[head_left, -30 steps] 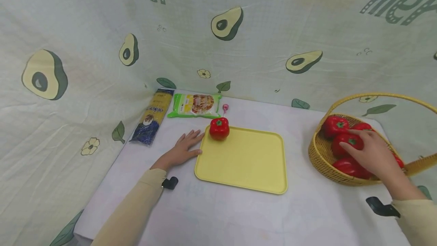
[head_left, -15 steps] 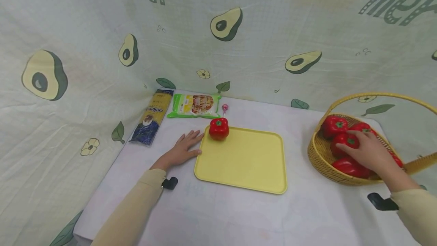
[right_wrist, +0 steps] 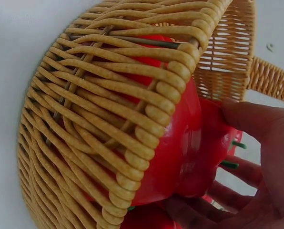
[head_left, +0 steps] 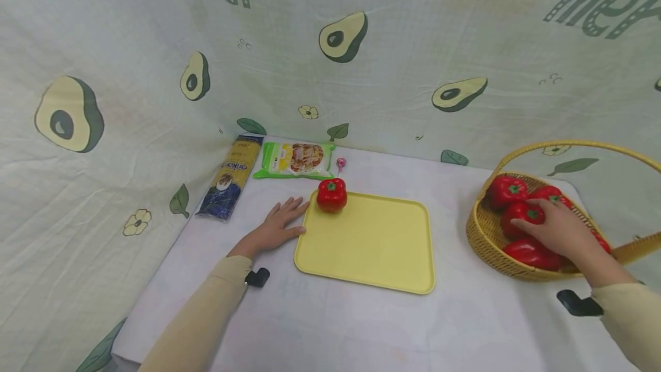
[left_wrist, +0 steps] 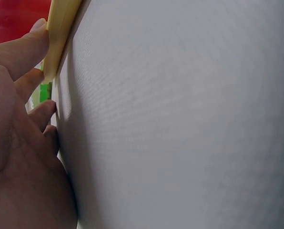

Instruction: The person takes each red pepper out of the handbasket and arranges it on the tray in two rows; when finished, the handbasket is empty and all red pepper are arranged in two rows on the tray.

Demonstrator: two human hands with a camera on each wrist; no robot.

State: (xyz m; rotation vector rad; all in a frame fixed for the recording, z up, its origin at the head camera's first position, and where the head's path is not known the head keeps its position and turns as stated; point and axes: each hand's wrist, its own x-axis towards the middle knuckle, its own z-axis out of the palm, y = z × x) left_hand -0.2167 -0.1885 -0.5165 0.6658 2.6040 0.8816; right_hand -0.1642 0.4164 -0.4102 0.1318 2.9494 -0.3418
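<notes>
My right hand (head_left: 560, 231) reaches into a wicker basket (head_left: 480, 240) at the right and grips a red bell pepper (head_left: 520, 218). In the right wrist view the thumb (right_wrist: 251, 117) lies on one side of this pepper (right_wrist: 213, 143), with fingers bent round the other side. Other red peppers (head_left: 532, 252) crowd around it in the basket. On the left, my left hand (head_left: 273, 228) rests flat on the table with spread fingers. Its thumb and fingertips meet the left rim of a yellow tray (head_left: 369, 245). One red bell pepper (head_left: 331, 195) stands in that tray's far left corner.
Behind the tray lie a green food packet (head_left: 296, 159) and a pink lollipop (head_left: 341, 163). A blue and gold pasta packet (head_left: 229, 179) is at the far left. The basket's tall handle (head_left: 573, 143) arches over its opening. Patterned cloth (head_left: 392, 73) hangs behind the table.
Over the last second my right hand has shifted slightly left and its fingers have bent round the pepper, which tilted a little. The left hand has stayed still.
</notes>
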